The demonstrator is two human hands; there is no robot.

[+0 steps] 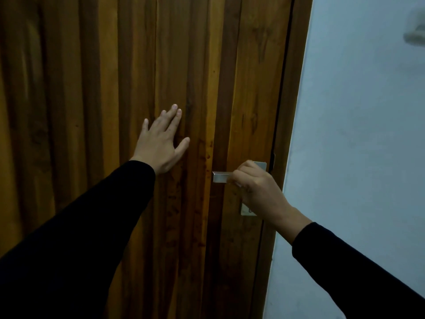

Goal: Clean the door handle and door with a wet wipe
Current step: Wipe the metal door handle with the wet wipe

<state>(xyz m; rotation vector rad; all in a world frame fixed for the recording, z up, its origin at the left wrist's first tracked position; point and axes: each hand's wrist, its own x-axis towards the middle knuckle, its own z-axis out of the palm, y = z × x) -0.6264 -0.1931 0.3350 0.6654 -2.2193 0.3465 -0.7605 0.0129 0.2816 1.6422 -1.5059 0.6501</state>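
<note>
A brown wooden door (pixel 142 54) with vertical grooved planks fills the left and middle of the head view. A silver lever door handle (pixel 221 177) on a silver backplate sits near the door's right edge. My left hand (pixel 161 141) presses flat on the door with its fingers straight, to the left of the handle and a little above it. My right hand (pixel 257 187) grips the handle, fingers curled round the lever near the backplate. No wet wipe shows in either hand. Both arms wear black sleeves.
The wooden door frame (pixel 296 65) runs along the door's right edge. A pale blue-grey wall (pixel 358 134) lies to the right of it. A blurred pale fixture (pixel 416 28) sits high on that wall at the frame's edge.
</note>
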